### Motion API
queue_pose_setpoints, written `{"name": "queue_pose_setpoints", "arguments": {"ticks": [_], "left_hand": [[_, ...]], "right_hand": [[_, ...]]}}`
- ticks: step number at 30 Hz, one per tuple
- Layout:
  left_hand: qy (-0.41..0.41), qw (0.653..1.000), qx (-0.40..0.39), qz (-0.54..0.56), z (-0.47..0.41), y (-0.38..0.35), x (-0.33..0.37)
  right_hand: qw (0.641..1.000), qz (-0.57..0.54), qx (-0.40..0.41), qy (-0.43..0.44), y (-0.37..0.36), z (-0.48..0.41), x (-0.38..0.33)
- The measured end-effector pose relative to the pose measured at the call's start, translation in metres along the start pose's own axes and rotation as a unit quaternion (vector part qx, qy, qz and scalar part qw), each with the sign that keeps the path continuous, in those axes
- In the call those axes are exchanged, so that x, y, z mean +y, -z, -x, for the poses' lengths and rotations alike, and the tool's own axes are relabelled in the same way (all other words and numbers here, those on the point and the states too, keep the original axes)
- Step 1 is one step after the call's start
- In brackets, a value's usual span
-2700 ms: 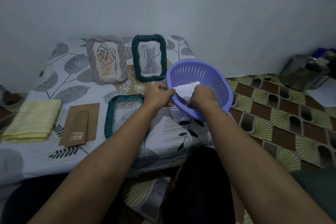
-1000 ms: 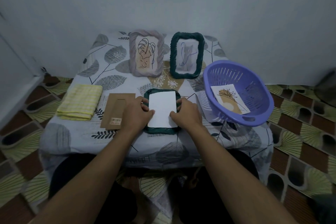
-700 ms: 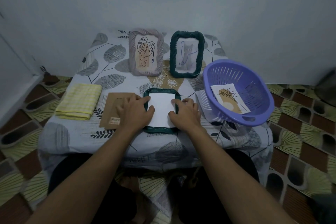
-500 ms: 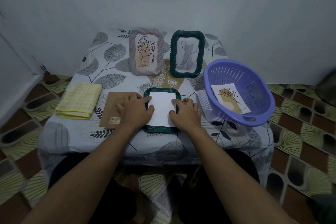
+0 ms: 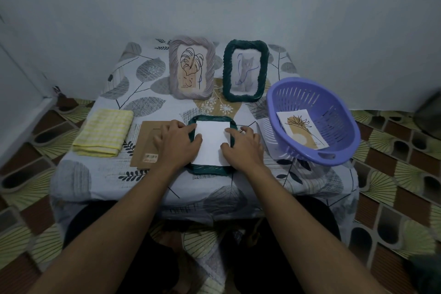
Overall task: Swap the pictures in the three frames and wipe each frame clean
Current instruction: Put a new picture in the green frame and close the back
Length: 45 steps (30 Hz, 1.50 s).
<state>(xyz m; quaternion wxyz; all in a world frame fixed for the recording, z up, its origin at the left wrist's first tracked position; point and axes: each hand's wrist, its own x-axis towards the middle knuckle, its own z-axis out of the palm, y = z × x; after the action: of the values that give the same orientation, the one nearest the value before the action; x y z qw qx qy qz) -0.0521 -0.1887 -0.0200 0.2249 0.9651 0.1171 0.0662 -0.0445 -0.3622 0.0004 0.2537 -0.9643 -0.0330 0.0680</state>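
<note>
Two hands are spread flat, fingers nearly straight and gripping nothing. The left hand (image 5: 177, 144) is pressed on the left edge of a white sheet (image 5: 211, 143), the right hand (image 5: 243, 148) on its right edge. The sheet is laid blank side up inside the dark green frame (image 5: 210, 170). That frame lies flat at the near middle of the surface (image 5: 95, 181), its long axis running away from the person. The step is judged to be the seating of a new picture.

Next, the brown backing board (image 5: 143, 148) is likely to be needed. It lies at the left hand's outer edge, parallel to the frame, so the left hand is nearer. A folded yellow cloth (image 5: 103, 136) is seen beyond it. At the back a grey frame (image 5: 175, 67) and a second green frame (image 5: 228, 69) are stood upright. A loose picture (image 5: 301, 131) is left in the purple basket (image 5: 317, 162).
</note>
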Motion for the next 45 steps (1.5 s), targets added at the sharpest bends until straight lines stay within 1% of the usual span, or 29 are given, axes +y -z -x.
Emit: {"name": "queue_pose_setpoints", "arguments": {"ticks": [3, 5, 9, 12, 18, 22, 24, 27, 28, 31, 34, 37, 39, 42, 43, 45], "left_hand": [[0.016, 0.998, 0.035, 0.050, 0.001, 0.008, 0.000], [0.025, 0.996, 0.039, 0.081, 0.002, 0.016, -0.008], [0.061, 0.992, 0.044, 0.105, 0.008, 0.034, -0.037], [0.101, 0.988, 0.066, 0.094, 0.021, 0.042, -0.057], [0.157, 0.986, 0.044, 0.018, 0.038, 0.043, -0.083], [0.163, 0.986, 0.023, 0.013, 0.041, 0.045, -0.087], [0.170, 0.985, 0.019, 0.031, 0.040, 0.048, -0.086], [0.189, 0.979, 0.008, 0.081, 0.036, 0.048, -0.087], [0.195, 0.975, 0.016, 0.105, 0.035, 0.050, -0.087], [0.210, 0.951, 0.053, 0.220, 0.033, 0.055, -0.085], [0.228, 0.910, 0.072, 0.338, 0.028, 0.062, -0.082], [0.217, 0.882, 0.088, 0.408, 0.027, 0.066, -0.079], [0.213, 0.860, 0.106, 0.452, 0.026, 0.068, -0.074], [0.204, 0.829, 0.110, 0.509, 0.026, 0.067, -0.063], [0.202, 0.820, 0.105, 0.525, 0.026, 0.067, -0.060], [0.200, 0.803, 0.092, 0.554, 0.026, 0.064, -0.052]], "right_hand": [[0.999, -0.014, 0.029, 0.028, -0.001, 0.002, -0.009], [0.997, -0.025, 0.035, 0.062, -0.003, 0.004, -0.019], [0.988, -0.038, 0.003, 0.149, -0.012, 0.011, -0.045], [0.981, -0.007, -0.018, 0.193, -0.026, 0.019, -0.066], [0.975, 0.123, -0.055, 0.177, -0.057, 0.023, -0.084], [0.977, 0.126, -0.048, 0.165, -0.063, 0.024, -0.083], [0.978, 0.123, -0.051, 0.160, -0.062, 0.024, -0.083], [0.978, 0.125, -0.064, 0.155, -0.061, 0.023, -0.084], [0.978, 0.124, -0.069, 0.154, -0.060, 0.022, -0.085], [0.978, 0.119, -0.080, 0.151, -0.059, 0.023, -0.085], [0.977, 0.122, -0.084, 0.155, -0.056, 0.023, -0.085], [0.976, 0.107, -0.082, 0.170, -0.052, 0.025, -0.082], [0.978, 0.082, -0.063, 0.182, -0.049, 0.025, -0.079], [0.983, 0.012, -0.033, 0.181, -0.042, 0.021, -0.074], [0.984, -0.033, -0.027, 0.175, -0.038, 0.018, -0.072], [0.976, -0.161, -0.014, 0.144, -0.028, 0.015, -0.068]]}}
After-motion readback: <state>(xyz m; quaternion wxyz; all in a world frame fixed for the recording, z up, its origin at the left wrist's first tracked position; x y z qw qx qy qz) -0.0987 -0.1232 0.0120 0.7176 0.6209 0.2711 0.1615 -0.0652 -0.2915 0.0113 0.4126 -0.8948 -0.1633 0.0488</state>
